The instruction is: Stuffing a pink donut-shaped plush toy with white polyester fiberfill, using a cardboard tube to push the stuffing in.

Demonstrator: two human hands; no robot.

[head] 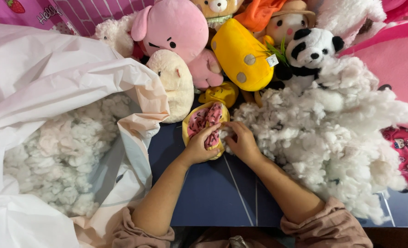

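Note:
My left hand [199,146] grips a small plush toy skin [204,120], yellow outside with a pink spotted face, lying on the dark blue table [204,188]. My right hand [241,141] is beside it, fingers closed on a tuft of white stuffing at the toy's edge. A big loose heap of white stuffing [323,133] spreads out to the right of my right hand.
A large white plastic bag [52,73] full of stuffing [52,156] lies open at the left. Finished plush toys line the back: a pink one [174,25], a cream one [176,82], a yellow spotted one [240,55], a panda [310,48].

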